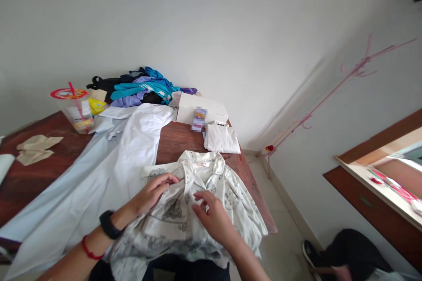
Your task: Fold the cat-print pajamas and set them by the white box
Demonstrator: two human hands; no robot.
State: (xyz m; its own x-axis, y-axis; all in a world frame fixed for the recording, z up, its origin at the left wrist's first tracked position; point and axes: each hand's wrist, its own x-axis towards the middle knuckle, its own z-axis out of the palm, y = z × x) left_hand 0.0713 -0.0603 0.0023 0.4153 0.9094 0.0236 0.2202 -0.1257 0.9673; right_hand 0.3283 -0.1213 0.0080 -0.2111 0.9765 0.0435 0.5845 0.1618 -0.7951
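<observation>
A white collared shirt with grey printed motifs lies face up at the table's near edge. Its collar points away from me and its lower part hangs toward my lap. My left hand rests on the shirt's left chest, fingers stretched out and holding nothing. Over the front placket is my right hand, fingers bent and apart, with nothing visible in them; whether its fingertips touch the cloth I cannot tell. Left of the shirt, a long plain white garment spreads across the table, partly under my left forearm.
On the wooden table are a folded white garment, a white box, a clothes pile, a plastic cup with straw and a beige cloth. A pink coat stand leans in view at right.
</observation>
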